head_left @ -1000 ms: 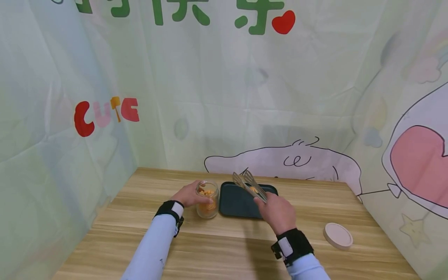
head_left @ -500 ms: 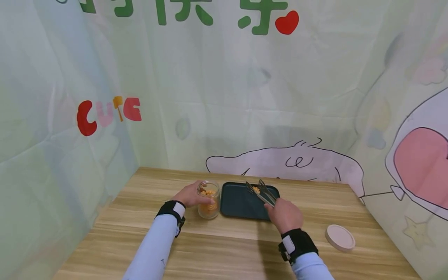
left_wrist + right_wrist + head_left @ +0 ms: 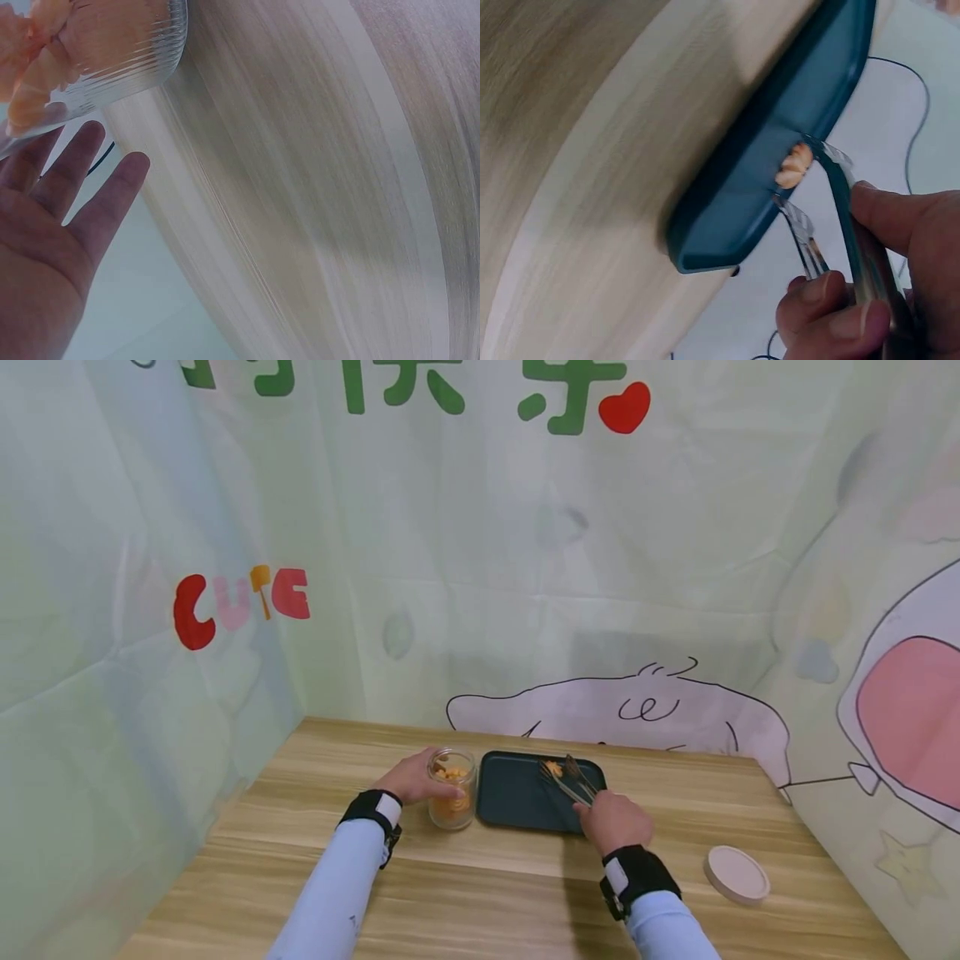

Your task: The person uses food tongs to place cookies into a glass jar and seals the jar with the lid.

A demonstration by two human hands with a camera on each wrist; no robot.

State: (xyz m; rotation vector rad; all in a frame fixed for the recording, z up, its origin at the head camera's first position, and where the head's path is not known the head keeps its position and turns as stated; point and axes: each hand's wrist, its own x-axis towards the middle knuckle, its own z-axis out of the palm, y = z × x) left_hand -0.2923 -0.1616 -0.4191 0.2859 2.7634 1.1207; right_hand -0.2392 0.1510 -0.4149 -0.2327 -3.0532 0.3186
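Observation:
My left hand [image 3: 411, 779] holds a clear glass jar [image 3: 454, 808] upright on the table, its thumb across the near side and some fingers hidden behind. Orange snack pieces [image 3: 452, 773] fill much of the jar, and its mouth is uncovered. With my right hand [image 3: 617, 823] I grip metal tongs [image 3: 847, 214] over the dark tray [image 3: 517, 802]. The tongs' two tips are spread on either side of one orange lobed piece [image 3: 793, 166] lying near the tray's far edge. Whether either tip touches that piece, I cannot tell.
A pale round lid [image 3: 737, 874] lies on the wooden table [image 3: 465, 893] to the right of my right hand. The jar stands just left of the tray. Behind the table hangs a printed cloth backdrop [image 3: 480, 610].
My right hand has lowered the tongs from above the tray to around the orange piece, shifting slightly right. The left hand still holds the jar in place. The head view has turned slightly left.

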